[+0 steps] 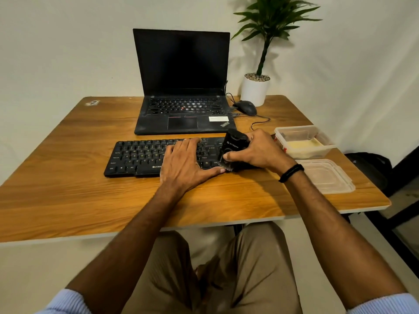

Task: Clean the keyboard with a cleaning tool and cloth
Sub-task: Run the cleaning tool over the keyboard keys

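A black keyboard lies across the middle of the wooden desk. My left hand rests flat on its right-centre keys, fingers straight, thumb stretched toward the keyboard's front right corner. My right hand grips a black cleaning tool with white lettering, standing on the keyboard's right end; its brush end touches the keys near my left thumb. A yellowish cloth lies inside a clear plastic box to the right.
An open black laptop stands behind the keyboard. A wired black mouse and a potted plant are at the back right. The box's clear lid lies near the desk's right edge.
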